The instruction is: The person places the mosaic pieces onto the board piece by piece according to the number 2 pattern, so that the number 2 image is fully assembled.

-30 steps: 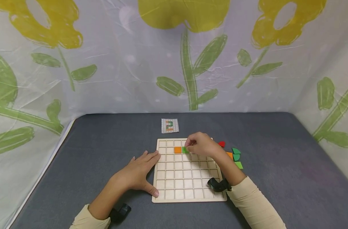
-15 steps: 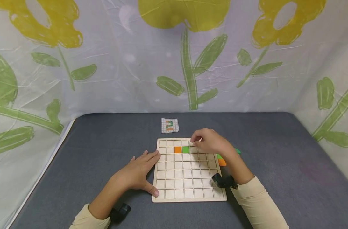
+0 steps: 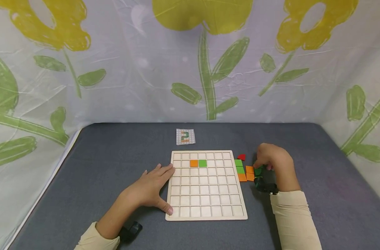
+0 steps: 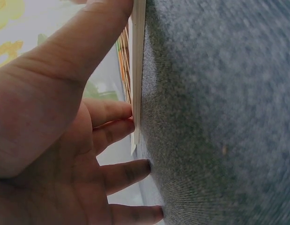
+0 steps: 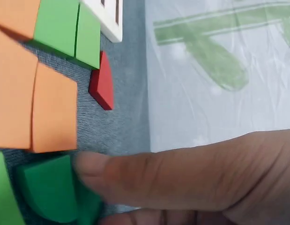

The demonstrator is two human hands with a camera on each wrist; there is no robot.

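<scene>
In the head view, an orange square tile [image 3: 194,163] and a bright green square tile [image 3: 202,163] are set in the pale wooden grid board [image 3: 205,191]; loose orange tiles [image 3: 250,176] are left beside it. In the left wrist view, the board's edge is touched by the wide-spread left hand [image 4: 55,140]. In the right wrist view, a dark green rounded block [image 5: 48,190] is touched by the right hand [image 5: 196,176]; whether anything is gripped cannot be told.

Pale, creased wall sheeting [image 3: 130,86] on three sides, patterned with yellow flowers [image 3: 202,15], green stems [image 3: 207,80] and leaves [image 3: 230,55], dark grey table [image 3: 99,156] with rounded far corners, soft light.
</scene>
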